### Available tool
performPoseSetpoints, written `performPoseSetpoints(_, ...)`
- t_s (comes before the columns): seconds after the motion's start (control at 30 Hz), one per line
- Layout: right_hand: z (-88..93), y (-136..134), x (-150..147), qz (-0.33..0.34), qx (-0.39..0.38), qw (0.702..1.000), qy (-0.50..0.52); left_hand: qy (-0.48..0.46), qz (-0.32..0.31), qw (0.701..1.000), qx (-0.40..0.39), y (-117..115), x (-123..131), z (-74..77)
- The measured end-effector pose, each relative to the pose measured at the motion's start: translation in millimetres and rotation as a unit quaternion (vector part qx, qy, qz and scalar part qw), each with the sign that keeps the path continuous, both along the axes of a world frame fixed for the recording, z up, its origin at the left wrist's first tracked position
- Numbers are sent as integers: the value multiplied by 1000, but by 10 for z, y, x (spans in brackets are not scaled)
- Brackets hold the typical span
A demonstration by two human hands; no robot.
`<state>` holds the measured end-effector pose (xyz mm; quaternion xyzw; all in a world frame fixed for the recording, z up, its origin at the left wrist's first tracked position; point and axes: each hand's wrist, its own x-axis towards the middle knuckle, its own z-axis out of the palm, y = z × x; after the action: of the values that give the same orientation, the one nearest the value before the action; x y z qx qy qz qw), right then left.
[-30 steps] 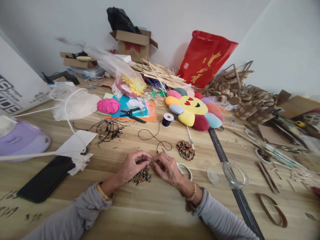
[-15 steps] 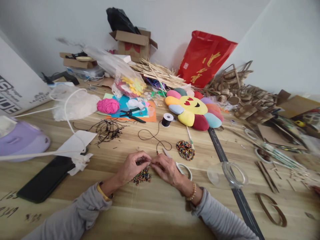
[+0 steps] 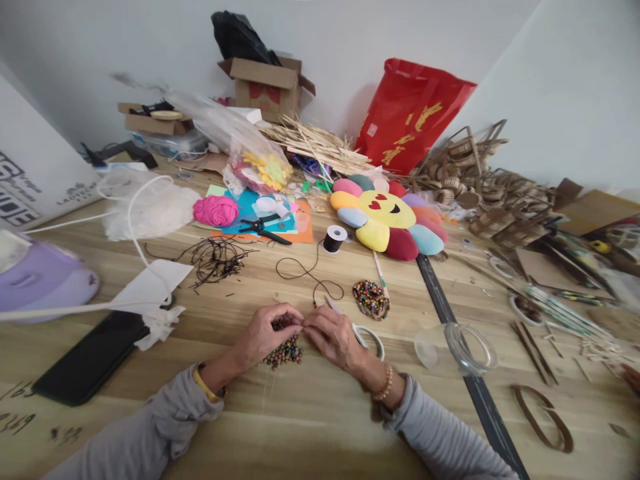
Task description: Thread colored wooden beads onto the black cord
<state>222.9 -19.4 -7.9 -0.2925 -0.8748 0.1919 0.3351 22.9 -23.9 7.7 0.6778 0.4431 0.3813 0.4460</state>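
My forearms slant in from the lower corners, and my left hand (image 3: pixel 267 335) and right hand (image 3: pixel 331 337) meet mid-frame, fingers bent, fingertips drawn narrow together; what they pinch I cannot tell. The beads (image 3: pixel 284 353) lie heaped beside and partly under my left hand, while the black cord (image 3: pixel 307 277) curls from its spool (image 3: pixel 333 241) above, its lower stretch pointing down the frame at my right hand.
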Motion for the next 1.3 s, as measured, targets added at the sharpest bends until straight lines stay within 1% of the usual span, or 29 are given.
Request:
performPoseSetpoints(0.17,0,-6,6,8,-8,1000,-6,-9,0,1000,-3,-2,-4,1)
performPoseSetpoints(0.33,-11,-10,5,-6,-7,1000,-2,-8,7,1000,-1,-4,-2,-11)
performPoseSetpoints(0.63,-37,0,15,-6,1,1000,-5,7,15,1000,7,-9,3,5)
performPoseSetpoints(0.77,-54,2,12,-29,-3,999,14,26,8,1000,13,-17,-2,5)
performPoseSetpoints(0.83,-58,5,7,-47,-3,998,33,50,-13,998,39,-23,-8,0)
performPoseSetpoints(0.9,-57,10,2,-56,-3,997,49,78,-60,992,83,-29,-21,-4)
performPoseSetpoints(0.97,-52,13,0,-58,-2,997,56,107,-118,978,132,-38,-38,-7)
performPoseSetpoints(1.03,-50,14,1,-56,-2,997,55,139,-161,962,169,-54,-53,-11)
performPoseSetpoints(1.17,-57,13,2,-54,-2,997,52,195,-192,937,219,-104,-57,-31)
performPoseSetpoints(1.3,-60,14,-5,-52,-5,997,58,218,-212,919,251,-143,-38,-64)
